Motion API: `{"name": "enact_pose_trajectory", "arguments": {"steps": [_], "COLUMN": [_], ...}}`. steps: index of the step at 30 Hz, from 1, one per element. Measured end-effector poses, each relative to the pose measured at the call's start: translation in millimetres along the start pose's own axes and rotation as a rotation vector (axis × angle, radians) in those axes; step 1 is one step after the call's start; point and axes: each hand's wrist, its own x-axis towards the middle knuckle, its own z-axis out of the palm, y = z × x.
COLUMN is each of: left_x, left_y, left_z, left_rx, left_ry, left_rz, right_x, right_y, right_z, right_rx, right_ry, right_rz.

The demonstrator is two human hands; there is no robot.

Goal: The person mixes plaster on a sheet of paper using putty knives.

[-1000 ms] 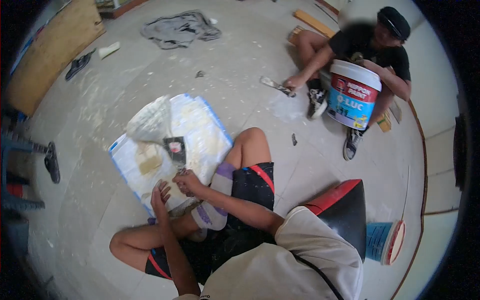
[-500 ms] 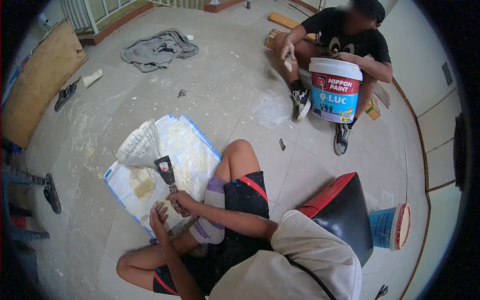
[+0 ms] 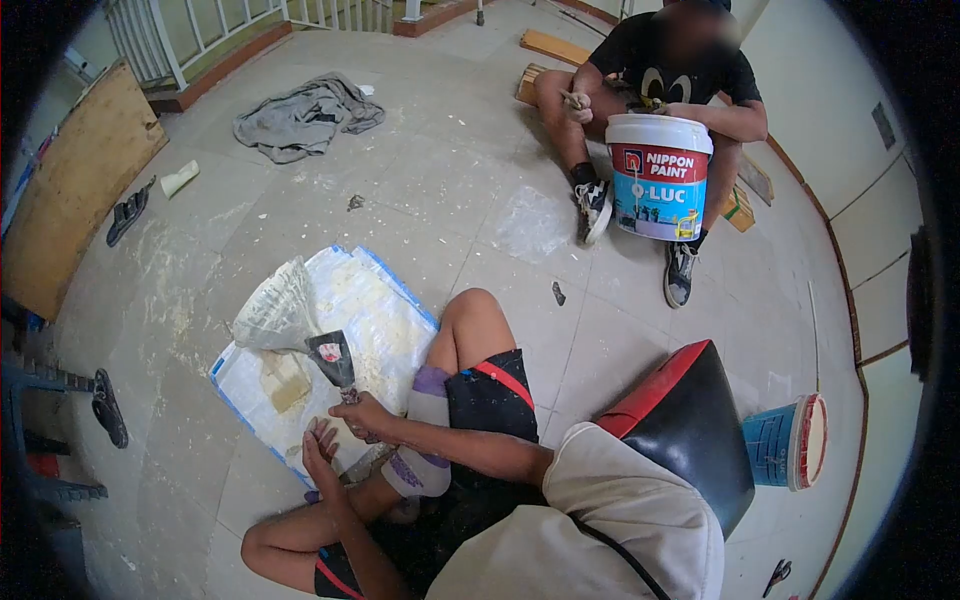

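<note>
In the head view, my right hand [image 3: 367, 416] is wrapped round the handle of a putty knife [image 3: 332, 358], its wide dark blade pointing away from me. My left hand [image 3: 321, 446] is beside it, palm turned inward, with fingers loosely apart and nothing visible in them. Under both hands lies a white sheet with blue edges [image 3: 385, 315], dusted with cream-coloured crumbs. On it, just beyond the blade, is a crumpled, whitish-smeared plastic bag [image 3: 275, 308]. A cream block [image 3: 286, 383] sits left of the knife.
Across the floor a seated person [image 3: 660, 75] has a Nippon Paint bucket [image 3: 660, 178] between the legs. A black-and-red cushion [image 3: 690, 425] and a blue bucket [image 3: 772, 445] are at my right. Left are a grey cloth [image 3: 305, 118], sandals [image 3: 108, 408] and a wooden board [image 3: 85, 190].
The view has shifted slightly. The putty knife's blade has moved a little nearer to me, and both my hands stay close together. The other person's hand holding a small tool has shifted upward.
</note>
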Motion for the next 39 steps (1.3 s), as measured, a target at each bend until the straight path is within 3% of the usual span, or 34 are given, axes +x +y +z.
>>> {"name": "enact_pose_trajectory", "arguments": {"steps": [7, 9, 10, 14, 26, 32, 35, 39], "left_x": [3.9, 0.8, 1.0, -6.5, -6.1, -7.5, -7.8, -6.8], "left_y": [-5.4, -6.1, -7.3, 6.0, 8.4, 8.5, 8.3, 4.5], "left_z": [-5.5, -3.2, -4.4, 1.3, 3.2, 4.3, 3.7, 3.2], "left_rx": [-0.028, 0.011, 0.004, 0.043, 0.052, 0.046, 0.048, 0.047], "left_ry": [-0.051, -0.005, -0.009, 0.012, -0.009, -0.009, -0.017, -0.013], "left_rz": [0.022, 0.037, 0.046, 0.048, 0.038, 0.050, 0.055, 0.050], "right_x": [6.0, 12.0, 12.5, 3.7, 6.6, 6.6, 3.8, -8.4], "right_y": [7.5, 14.3, 9.8, -10.0, -5.6, 3.8, -3.6, -9.8], "right_z": [-5.5, -10.5, -12.3, -0.1, -6.3, 17.7, 5.2, 5.9], "right_rx": [-0.071, 0.039, 0.231, 0.416, 0.253, -0.054, 0.043, 0.010], "right_ry": [0.012, -0.087, -0.142, -0.226, -0.294, 0.048, -0.119, -0.089], "right_rz": [0.046, 0.099, 0.208, 0.173, 0.214, -0.026, 0.092, 0.097]}}
